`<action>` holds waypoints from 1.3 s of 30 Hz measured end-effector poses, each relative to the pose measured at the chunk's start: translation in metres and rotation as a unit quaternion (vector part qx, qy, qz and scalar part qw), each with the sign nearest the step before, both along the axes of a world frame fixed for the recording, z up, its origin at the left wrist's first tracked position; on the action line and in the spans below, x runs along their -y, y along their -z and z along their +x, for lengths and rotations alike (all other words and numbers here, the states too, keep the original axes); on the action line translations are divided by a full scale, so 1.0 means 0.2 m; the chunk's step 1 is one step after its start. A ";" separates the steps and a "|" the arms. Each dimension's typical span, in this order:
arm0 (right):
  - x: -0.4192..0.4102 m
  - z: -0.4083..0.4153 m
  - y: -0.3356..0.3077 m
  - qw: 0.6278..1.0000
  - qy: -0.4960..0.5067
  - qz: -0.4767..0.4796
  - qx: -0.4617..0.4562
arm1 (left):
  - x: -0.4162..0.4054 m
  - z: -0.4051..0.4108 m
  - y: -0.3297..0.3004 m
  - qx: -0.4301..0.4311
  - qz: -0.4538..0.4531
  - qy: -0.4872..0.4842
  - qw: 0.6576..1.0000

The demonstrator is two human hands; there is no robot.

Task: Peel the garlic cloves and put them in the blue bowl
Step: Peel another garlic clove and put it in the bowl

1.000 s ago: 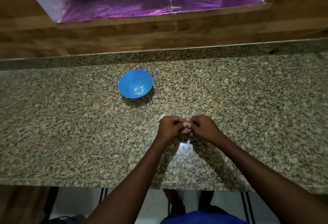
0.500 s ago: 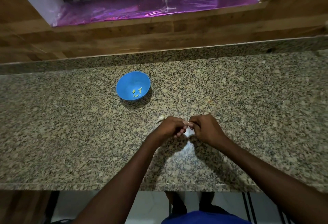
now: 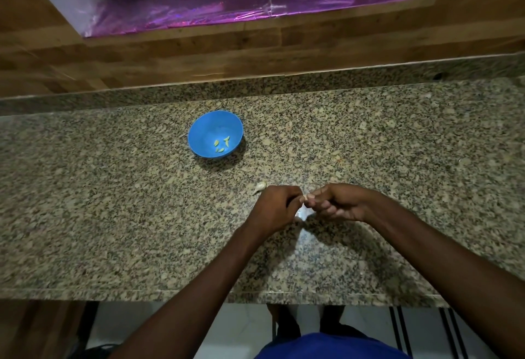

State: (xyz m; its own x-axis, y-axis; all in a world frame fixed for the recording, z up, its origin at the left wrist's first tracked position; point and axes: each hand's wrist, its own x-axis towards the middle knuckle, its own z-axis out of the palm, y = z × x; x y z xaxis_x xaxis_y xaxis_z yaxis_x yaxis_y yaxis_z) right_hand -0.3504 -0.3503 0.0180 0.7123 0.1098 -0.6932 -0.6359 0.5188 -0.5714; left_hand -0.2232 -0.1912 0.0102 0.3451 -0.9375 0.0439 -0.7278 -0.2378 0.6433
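A blue bowl (image 3: 196, 131) stands on the granite counter, with several small yellowish peeled cloves (image 3: 221, 144) in its bottom. Nearer to me, my left hand (image 3: 274, 206) and my right hand (image 3: 339, 202) meet fingertip to fingertip, both with curled fingers, pinching a small garlic clove (image 3: 305, 196) between them; only a pale tip of it shows. One unpeeled whitish clove (image 3: 260, 186) lies on the counter just left of my left hand. A pale scrap of skin (image 3: 301, 212) lies under my hands.
The granite counter (image 3: 113, 216) runs the full width, with its front edge close to my body. A raised granite ledge and a wooden wall (image 3: 255, 43) close off the back, below a purple foil-lined window sill (image 3: 227, 9).
My hands have stayed together at the same spot, working the clove. My right hand's fingers have turned slightly, showing more of their undersides. The view shifted a little.
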 end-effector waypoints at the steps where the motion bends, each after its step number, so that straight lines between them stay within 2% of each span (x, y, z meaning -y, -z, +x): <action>1: -0.01 0.01 0.00 0.999 -0.002 -0.040 0.002 | 0.00 0.01 0.00 -0.031 0.016 -0.012 0.999; 2: -0.04 0.01 -0.01 0.991 -0.011 -0.129 0.015 | 0.00 0.01 -0.01 -0.100 0.038 -0.039 0.994; 3: -0.07 0.02 -0.01 0.966 -0.025 -0.256 0.035 | 0.01 0.00 -0.01 -0.206 0.054 -0.077 0.974; 4: -0.10 0.03 -0.01 0.915 -0.038 -0.398 0.058 | 0.02 0.00 -0.01 -0.316 0.064 -0.125 0.938; 5: -0.13 0.04 0.00 0.845 -0.048 -0.527 0.081 | 0.03 -0.01 -0.01 -0.411 0.075 -0.169 0.893; 6: -0.16 0.05 0.02 0.784 -0.056 -0.611 0.099 | 0.03 -0.01 0.01 -0.484 0.091 -0.198 0.847; 7: -0.18 0.04 0.04 0.745 -0.062 -0.655 0.111 | 0.04 0.00 0.02 -0.543 0.110 -0.214 0.804; 9: -0.22 0.02 0.09 0.703 -0.073 -0.695 0.129 | 0.03 0.02 0.04 -0.630 0.141 -0.210 0.734; 11: -0.24 -0.01 0.13 0.684 -0.068 -0.712 0.141 | 0.02 0.02 0.07 -0.675 0.152 -0.199 0.694; 12: -0.25 -0.02 0.14 0.687 -0.053 -0.711 0.142 | 0.02 0.01 0.06 -0.675 0.156 -0.198 0.694; 13: -0.25 -0.02 0.14 0.702 -0.033 -0.699 0.135 | 0.02 0.00 0.06 -0.647 0.150 -0.196 0.721; 14: -0.24 -0.02 0.14 0.734 -0.010 -0.668 0.122 | 0.01 -0.01 0.07 -0.575 0.128 -0.189 0.786; 15: -0.23 0.00 0.13 0.793 0.023 -0.601 0.098 | 0.01 -0.01 0.09 -0.462 0.095 -0.167 0.866; 16: -0.21 0.01 0.12 0.863 0.061 -0.497 0.073 | 0.01 -0.01 0.11 -0.314 0.064 -0.132 0.938; 17: -0.20 0.03 0.11 0.918 0.095 -0.382 0.038 | 0.00 -0.01 0.14 -0.175 0.036 -0.092 0.980; 18: -0.18 0.04 0.10 0.953 0.113 -0.281 -0.002 | 0.00 0.00 0.16 -0.080 0.021 -0.064 0.995; 20: -0.14 0.06 0.10 0.981 0.112 -0.144 -0.062 | 0.01 0.00 0.18 -0.002 0.004 -0.048 0.999; 22: -0.11 0.06 0.09 0.985 0.105 -0.106 -0.085 | 0.01 0.00 0.19 0.003 0.002 -0.062 0.998; 23: -0.11 0.06 0.08 0.982 0.098 -0.144 -0.076 | 0.00 0.00 0.18 -0.017 0.006 -0.078 0.997; 24: -0.12 0.05 0.08 0.970 0.088 -0.223 -0.048 | 0.00 -0.01 0.17 -0.053 0.015 -0.099 0.994; 25: -0.14 0.05 0.07 0.943 0.069 -0.326 -0.009 | 0.00 -0.01 0.16 -0.119 0.031 -0.126 0.984; 26: -0.15 0.05 0.07 0.900 0.046 -0.433 0.032 | 0.01 0.00 0.14 -0.217 0.053 -0.158 0.962; 28: -0.19 0.04 0.07 0.813 0.016 -0.577 0.074 | 0.04 0.00 0.10 -0.416 0.092 -0.210 0.880; 29: -0.20 0.03 0.08 0.791 0.014 -0.607 0.078 | 0.04 0.01 0.10 -0.464 0.109 -0.221 0.851; 30: -0.21 0.03 0.09 0.782 0.017 -0.618 0.076 | 0.04 0.02 0.10 -0.474 0.119 -0.222 0.843; 35: -0.20 -0.01 0.10 0.830 0.060 -0.551 0.056 | 0.00 0.05 0.12 -0.412 0.117 -0.200 0.881; 39: -0.19 -0.03 0.11 0.830 0.049 -0.554 0.051 | -0.01 0.03 0.15 -0.307 0.138 -0.184 0.923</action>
State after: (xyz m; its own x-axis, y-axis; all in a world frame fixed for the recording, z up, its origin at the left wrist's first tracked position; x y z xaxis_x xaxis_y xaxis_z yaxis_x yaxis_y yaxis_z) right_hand -0.3559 -0.3129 -0.0034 0.7410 -0.6166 -0.2660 -0.5410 -0.3134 -0.7804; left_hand -0.2166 -0.1884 -0.0202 0.5232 -0.6977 -0.4893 -0.0827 -0.6130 0.7857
